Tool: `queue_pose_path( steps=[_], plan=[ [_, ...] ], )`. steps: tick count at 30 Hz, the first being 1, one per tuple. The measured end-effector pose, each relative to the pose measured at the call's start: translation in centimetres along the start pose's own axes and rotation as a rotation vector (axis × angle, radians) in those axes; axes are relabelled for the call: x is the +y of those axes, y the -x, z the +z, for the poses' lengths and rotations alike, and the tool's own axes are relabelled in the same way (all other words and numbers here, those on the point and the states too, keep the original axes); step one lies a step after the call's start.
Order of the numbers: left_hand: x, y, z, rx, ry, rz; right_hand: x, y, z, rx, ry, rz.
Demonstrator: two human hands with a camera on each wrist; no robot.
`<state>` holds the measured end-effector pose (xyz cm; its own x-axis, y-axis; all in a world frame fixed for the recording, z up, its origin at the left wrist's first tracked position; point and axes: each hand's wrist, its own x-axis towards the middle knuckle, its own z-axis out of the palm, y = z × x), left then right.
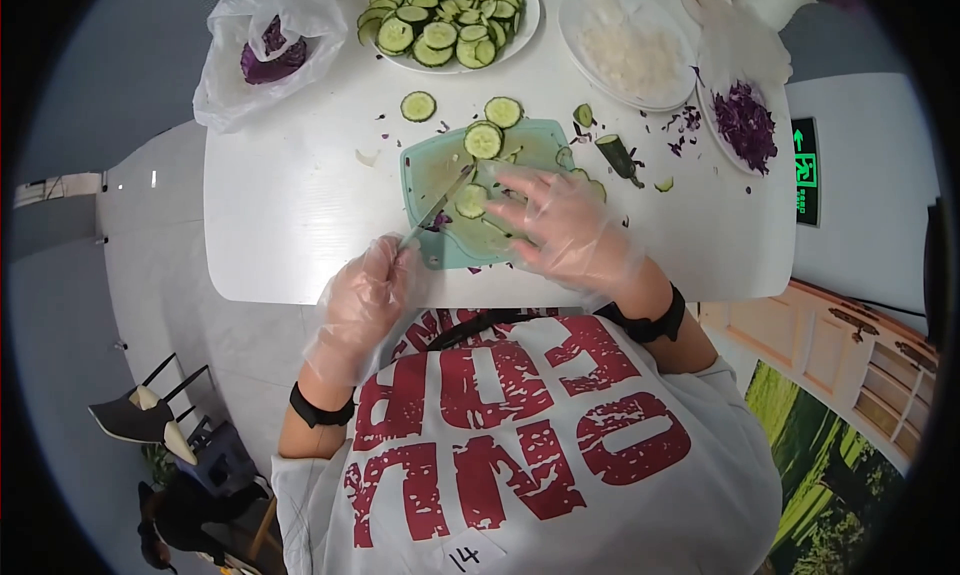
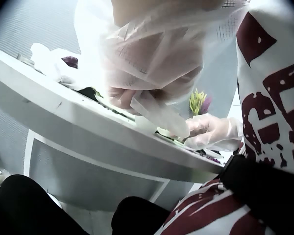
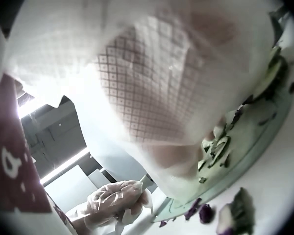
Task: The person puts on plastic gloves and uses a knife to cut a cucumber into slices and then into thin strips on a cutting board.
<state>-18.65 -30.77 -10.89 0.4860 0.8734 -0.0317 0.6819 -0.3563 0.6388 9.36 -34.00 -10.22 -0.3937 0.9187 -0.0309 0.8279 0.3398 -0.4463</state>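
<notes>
Cucumber slicing on a green cutting board [image 1: 530, 145], seen from the head camera with both hands in thin disposable gloves. Left hand [image 1: 365, 295]: grip curled round the handle of a knife [image 1: 435, 207], whose blade runs up and to the right across the board toward the slices; wrist low at the near edge of the white surface [image 1: 290, 205], forearm drawn back toward the body. Right hand [image 1: 565, 225]: fingers spread and nearly flat, pressing on cucumber slices [image 1: 472, 200] at the board's centre, palm over the board's right half. For a clean cut, the judgement is that the right fingertips should be tucked back from the blade, the piece held still, and the edge drawn in one steady stroke. More cut rounds lie at the far rim of the board [image 1: 483, 139] and just beyond it on the surface [image 1: 418, 106]; a cucumber end [image 1: 615, 155] lies to the right. Farther back: a plate of slices [image 1: 450, 20], a plate of white shreds [image 1: 630, 50], a plate of chopped purple cabbage [image 1: 745, 125], and a plastic bag holding cabbage [image 1: 262, 50].
</notes>
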Motion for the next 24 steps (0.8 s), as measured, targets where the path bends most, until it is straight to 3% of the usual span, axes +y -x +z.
queue_pose_path(
  steps=[1,11,17,22,24],
  plan=[
    [-0.4,-0.1,0.4,0.037,-0.063,0.109,0.3,0.1,0.6,0.026,0.026,-0.030],
    [-1.0,-0.4,1.1,0.046,-0.214,0.249,0.5,0.3,0.9,0.045,0.030,-0.041],
    [-1.0,-0.5,0.7,0.028,-0.188,0.179,0.8,0.4,1.6,0.067,-0.002,-0.045],
    [-0.8,-1.0,-0.2,-0.040,-0.132,-0.049,0.9,0.5,1.7,0.073,0.003,-0.040],
    [-0.7,-0.9,-0.4,-0.041,-0.147,-0.011,0.9,0.5,1.7,0.068,-0.003,-0.038]
  ],
)
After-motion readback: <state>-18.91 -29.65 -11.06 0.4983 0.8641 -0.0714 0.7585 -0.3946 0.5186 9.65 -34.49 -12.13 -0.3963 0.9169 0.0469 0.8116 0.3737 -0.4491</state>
